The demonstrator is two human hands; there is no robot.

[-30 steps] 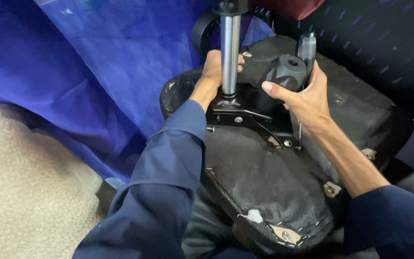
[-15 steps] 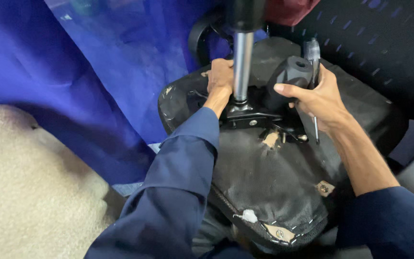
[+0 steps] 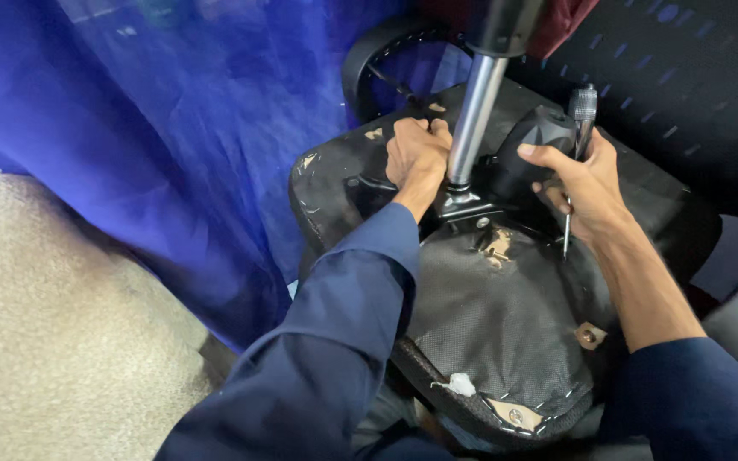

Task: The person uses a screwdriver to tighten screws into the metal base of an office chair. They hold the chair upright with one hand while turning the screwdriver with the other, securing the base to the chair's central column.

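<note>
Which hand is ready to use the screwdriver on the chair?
Probably the right hand: it holds the screwdriver, tip down on the chair bottom. The left hand grips beside the metal pole.

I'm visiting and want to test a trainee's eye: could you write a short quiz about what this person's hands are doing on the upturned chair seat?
1. True or false: the right hand holds a screwdriver.
2. What does the left hand rest beside? A) silver metal column B) blue sheet C) beige cushion
3. What colour are the sleeves?

Key: 1 true; 2 A, the silver metal column; 3 dark blue.
</note>
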